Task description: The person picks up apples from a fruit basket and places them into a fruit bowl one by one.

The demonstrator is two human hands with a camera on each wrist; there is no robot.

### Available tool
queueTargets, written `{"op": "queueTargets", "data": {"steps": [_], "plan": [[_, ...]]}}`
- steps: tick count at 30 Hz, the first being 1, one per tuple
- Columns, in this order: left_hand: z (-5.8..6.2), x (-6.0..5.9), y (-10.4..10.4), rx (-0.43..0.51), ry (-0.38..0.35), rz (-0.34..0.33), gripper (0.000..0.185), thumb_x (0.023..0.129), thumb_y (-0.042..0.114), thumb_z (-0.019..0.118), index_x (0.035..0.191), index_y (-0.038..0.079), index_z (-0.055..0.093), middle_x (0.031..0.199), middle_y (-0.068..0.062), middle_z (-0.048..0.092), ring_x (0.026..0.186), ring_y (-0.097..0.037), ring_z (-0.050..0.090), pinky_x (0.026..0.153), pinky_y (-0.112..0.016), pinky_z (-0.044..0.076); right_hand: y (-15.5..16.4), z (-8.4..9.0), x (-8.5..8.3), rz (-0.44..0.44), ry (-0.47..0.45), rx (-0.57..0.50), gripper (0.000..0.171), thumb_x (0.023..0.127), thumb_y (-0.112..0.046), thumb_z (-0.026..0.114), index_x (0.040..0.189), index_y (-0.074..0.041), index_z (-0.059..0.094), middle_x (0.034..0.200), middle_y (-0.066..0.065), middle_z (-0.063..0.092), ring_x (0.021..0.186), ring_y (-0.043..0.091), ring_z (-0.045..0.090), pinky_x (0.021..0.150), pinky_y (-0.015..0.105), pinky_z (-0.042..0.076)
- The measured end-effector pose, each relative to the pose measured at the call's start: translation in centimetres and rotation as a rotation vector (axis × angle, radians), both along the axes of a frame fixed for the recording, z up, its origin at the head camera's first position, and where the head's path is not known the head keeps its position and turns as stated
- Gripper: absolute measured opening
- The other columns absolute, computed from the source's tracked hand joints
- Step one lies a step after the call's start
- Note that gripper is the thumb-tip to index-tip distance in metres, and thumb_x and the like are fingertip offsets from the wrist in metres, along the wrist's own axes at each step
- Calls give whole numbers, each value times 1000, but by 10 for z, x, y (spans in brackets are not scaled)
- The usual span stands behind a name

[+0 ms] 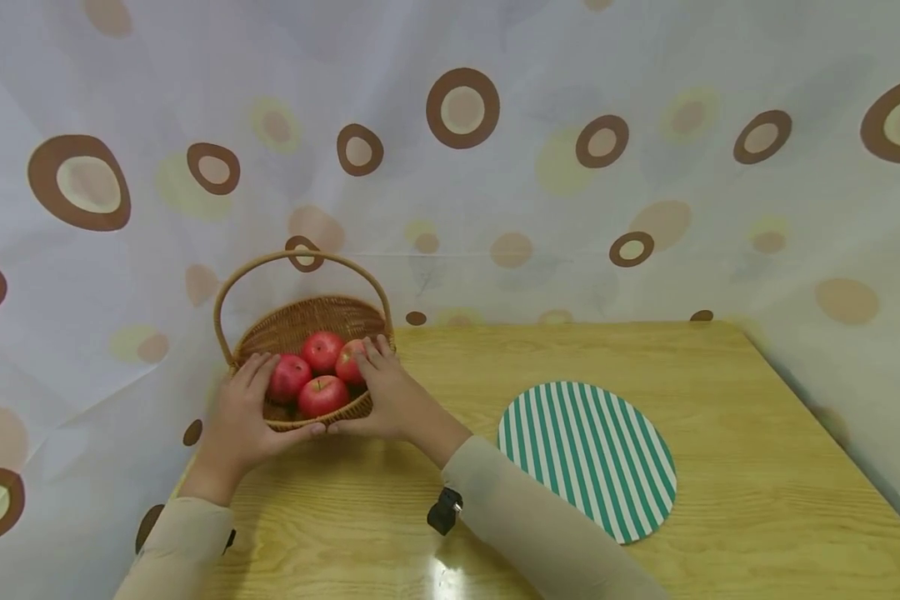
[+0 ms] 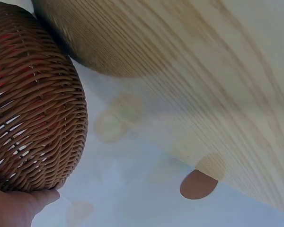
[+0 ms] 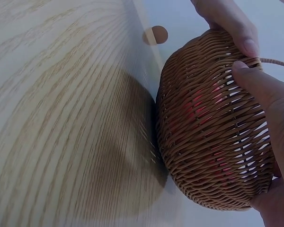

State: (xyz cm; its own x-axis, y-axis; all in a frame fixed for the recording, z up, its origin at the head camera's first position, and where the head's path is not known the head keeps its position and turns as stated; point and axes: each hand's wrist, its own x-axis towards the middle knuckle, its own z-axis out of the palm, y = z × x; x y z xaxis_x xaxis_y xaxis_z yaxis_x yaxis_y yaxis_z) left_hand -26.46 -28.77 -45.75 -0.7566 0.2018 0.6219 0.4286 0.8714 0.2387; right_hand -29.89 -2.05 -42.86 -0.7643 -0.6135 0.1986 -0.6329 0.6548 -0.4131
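Nearest the viewer, two beige sleeves are seen entering from six o'clock, and a small black device (image 1: 445, 510) is strapped at the right wrist. Beyond them, the wooden worktop (image 1: 720, 517) is spread out, and a round green-and-white striped mat (image 1: 587, 458) is laid flat on it at about four o'clock from the hands, well apart from them.

Further on, a wicker basket (image 1: 297, 329) is set at the far left corner of the worktop, at about eleven o'clock in the head view. It is gripped from both sides. The left hand (image 1: 242, 417) is curled round the basket's nine o'clock wall, with the thumb pressed under the near rim and the fingers laid over the rim. The right hand (image 1: 387, 400) is wrapped round the three o'clock wall, with its fingers hooked over the rim; in the right wrist view the thumb is pressed against the woven side.

Four red apples (image 1: 322, 396) are held inside the basket, packed touching one another. The basket's arched handle (image 1: 300, 260) is raised upright above them.

Farthest away, a pale curtain (image 1: 495, 167) printed with brown rings is hung behind the worktop.
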Motion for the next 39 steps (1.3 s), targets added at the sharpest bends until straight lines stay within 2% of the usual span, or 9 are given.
{"op": "queueTargets", "data": {"steps": [4, 11, 17, 25, 33, 39], "plan": [[1, -1, 10, 22, -45, -13, 117, 61, 65, 95, 146, -6, 57, 150, -28, 57, 145, -52, 47, 110, -83, 35, 8, -2, 0, -26, 21, 4, 122, 84, -73, 76, 169, -3, 22, 177, 22, 15, 166, 40, 5, 131, 53, 27], [4, -2, 29, 27, -34, -42, 117, 62, 65, 95, 145, -8, 57, 149, -27, 59, 145, -53, 47, 111, -83, 36, 25, -2, 1, -52, 38, -12, 123, 82, -74, 78, 168, -3, 26, 176, 23, 17, 165, 44, 8, 128, 57, 32], [4, 5, 47, 36, -76, -28, 116, 63, 66, 94, 147, -4, 55, 153, -24, 57, 149, -49, 44, 108, -91, 27, 42, -3, 6, -50, 47, 8, 120, 82, -75, 77, 166, -1, 32, 176, 22, 18, 165, 45, 9, 128, 56, 33], [8, 15, 66, 75, -76, -62, 115, 63, 66, 95, 148, -2, 55, 154, -22, 56, 151, -49, 42, 107, -94, 20, 60, -3, 17, -62, 53, 13, 121, 82, -79, 74, 165, 0, 33, 176, 21, 18, 165, 45, 6, 127, 58, 34], [8, 28, 79, 91, -92, -74, 116, 63, 68, 95, 148, -1, 56, 155, -20, 56, 152, -49, 40, 105, -96, 20, 74, 1, 32, -84, 14, -3, 124, 80, -81, 74, 165, 0, 34, 177, 23, 14, 166, 42, 6, 128, 58, 32], [6, 36, 86, 95, -85, -63, 120, 61, 69, 95, 149, 0, 55, 156, -20, 55, 152, -48, 41, 104, -96, 22, 81, 0, 41, -92, 30, -8, 125, 79, -82, 74, 165, 0, 34, 177, 21, 12, 166, 42, 8, 127, 58, 33]]}}
